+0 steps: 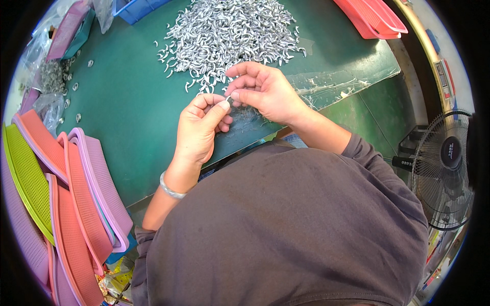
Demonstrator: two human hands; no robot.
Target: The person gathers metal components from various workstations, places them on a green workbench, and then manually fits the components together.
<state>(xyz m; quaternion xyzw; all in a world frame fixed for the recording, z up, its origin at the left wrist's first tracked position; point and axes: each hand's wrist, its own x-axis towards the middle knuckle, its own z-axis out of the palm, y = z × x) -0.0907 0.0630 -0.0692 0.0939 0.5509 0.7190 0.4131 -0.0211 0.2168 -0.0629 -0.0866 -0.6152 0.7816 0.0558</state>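
Note:
My left hand [196, 130] pinches a small curved silver metal piece [228, 98] between thumb and forefinger, near the table's front edge. The fingers of my right hand [269, 96] close in on the same piece from the other side, its thumb touching or nearly touching it. Much of the piece is hidden by the fingertips. Just beyond both hands, a large heap of similar curved silver pieces [232, 35] is spread on the green tabletop [132, 112], with a few strays at its near edge.
Stacked pink, purple and green perforated baskets [84, 188] stand at the left. Several silver rings [75, 86] lie near plastic bags [50, 109]. A blue bin [135, 10] is at the back, a red basket [372, 20] at the far right. A black fan [443, 171] stands right.

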